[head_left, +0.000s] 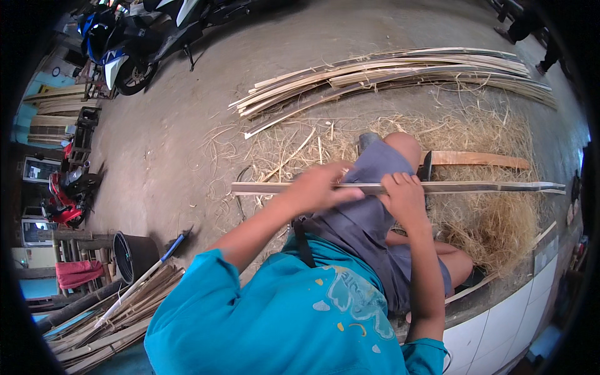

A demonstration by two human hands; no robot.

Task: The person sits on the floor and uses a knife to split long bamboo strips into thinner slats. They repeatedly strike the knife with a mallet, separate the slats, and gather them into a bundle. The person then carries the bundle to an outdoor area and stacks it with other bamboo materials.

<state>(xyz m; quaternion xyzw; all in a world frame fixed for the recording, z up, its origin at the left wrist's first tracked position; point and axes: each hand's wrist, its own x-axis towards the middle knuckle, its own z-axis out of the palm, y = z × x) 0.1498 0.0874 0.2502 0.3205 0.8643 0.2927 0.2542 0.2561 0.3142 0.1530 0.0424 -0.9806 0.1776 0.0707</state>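
Concrete floor runs open from curly shavings to motorbike at far left; strip pile blocks far right, white tiles border near-right edge. Long strip lies across the lap, right hand gripping it, left hand over it, grip unclear.

Grey floor: 9 to 12 o'clock. Turquoise wall: 10 o'clock. White tiles: 4 o'clock.
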